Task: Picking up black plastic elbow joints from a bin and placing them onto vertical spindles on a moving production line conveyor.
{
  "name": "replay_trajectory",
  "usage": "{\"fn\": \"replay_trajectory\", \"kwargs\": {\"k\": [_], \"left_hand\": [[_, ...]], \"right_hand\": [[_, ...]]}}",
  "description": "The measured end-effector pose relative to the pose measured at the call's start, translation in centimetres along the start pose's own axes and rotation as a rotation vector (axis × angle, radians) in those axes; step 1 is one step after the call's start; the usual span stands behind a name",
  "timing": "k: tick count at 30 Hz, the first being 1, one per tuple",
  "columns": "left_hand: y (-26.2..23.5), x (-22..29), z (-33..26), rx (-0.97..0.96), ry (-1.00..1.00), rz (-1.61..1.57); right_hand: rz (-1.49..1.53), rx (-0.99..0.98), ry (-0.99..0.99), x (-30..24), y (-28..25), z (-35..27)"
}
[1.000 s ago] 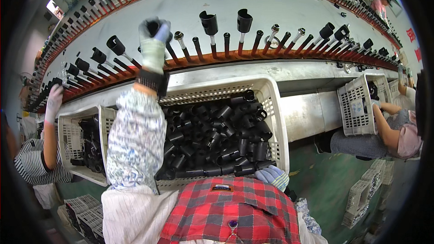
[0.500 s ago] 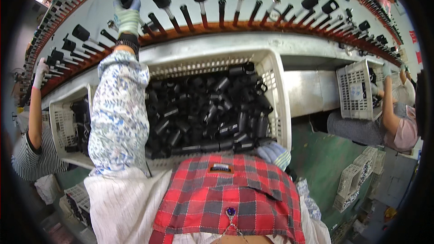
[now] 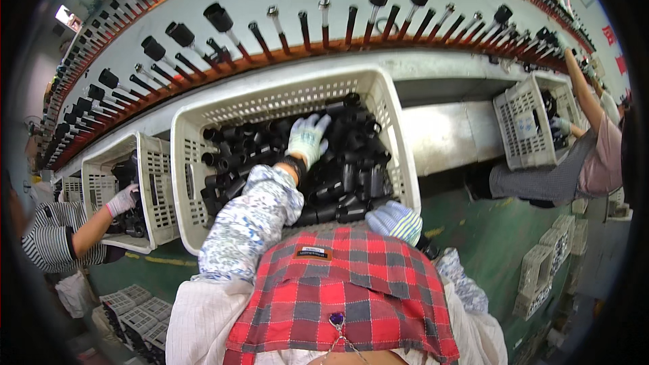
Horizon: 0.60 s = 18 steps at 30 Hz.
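My left hand (image 3: 308, 138), in a pale knitted glove, reaches into a white plastic crate (image 3: 182, 162). Its fingers are apart and touch the heap of short black plastic sleeves (image 3: 341, 179); none is visibly gripped. At the crate's near right corner, my right hand (image 3: 395, 222), in a striped glove, has its fingers together and curled over the rim. Beyond the crate, upright rods with red lower ends stand in a row along an orange-brown rail (image 3: 270, 61). Some carry a wide black sleeve (image 3: 218, 17), others a bare metal tip (image 3: 324, 4) or a slim black sleeve.
A metal ledge (image 3: 446, 71) runs between crate and rail. To the left, a co-worker's gloved hand (image 3: 124, 200) is at another crate (image 3: 157, 189). On the right, another person works beside a crate (image 3: 520, 125). Stacked crates (image 3: 537, 270) stand on the green floor.
My left hand has come down from the rods, where it held a black sleeve, into the crate, and its fingers have spread. My right hand stays at the rim. The view has shifted.
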<state>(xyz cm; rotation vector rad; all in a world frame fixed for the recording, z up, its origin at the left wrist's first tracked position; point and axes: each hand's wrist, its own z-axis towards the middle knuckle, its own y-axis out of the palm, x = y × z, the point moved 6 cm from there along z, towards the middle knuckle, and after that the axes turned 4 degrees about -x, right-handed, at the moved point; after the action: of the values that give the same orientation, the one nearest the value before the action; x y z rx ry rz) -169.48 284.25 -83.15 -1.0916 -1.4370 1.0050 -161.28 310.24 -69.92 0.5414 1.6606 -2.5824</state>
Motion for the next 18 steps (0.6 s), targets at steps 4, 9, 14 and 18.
{"fn": "replay_trajectory", "kwargs": {"k": [4, 9, 14, 18], "left_hand": [[1.2, 2.8, 2.1, -0.253, -0.087, 0.021], [-0.7, 6.0, 4.1, -0.165, -0.149, -0.499], [-13.9, 5.1, 7.7, 0.271, 0.098, -1.015], [-25.8, 1.3, 14.5, 0.518, -0.089, -0.461]], "right_hand": [[-0.088, 0.086, 0.032, 1.4, -1.7, -2.2], [-0.097, 0.127, 0.108, 4.0, -2.3, -5.3], [-0.065, 0.144, 0.135, 7.5, -2.4, -8.2], [-0.056, 0.056, 0.066, 9.9, -2.9, -10.4]]}}
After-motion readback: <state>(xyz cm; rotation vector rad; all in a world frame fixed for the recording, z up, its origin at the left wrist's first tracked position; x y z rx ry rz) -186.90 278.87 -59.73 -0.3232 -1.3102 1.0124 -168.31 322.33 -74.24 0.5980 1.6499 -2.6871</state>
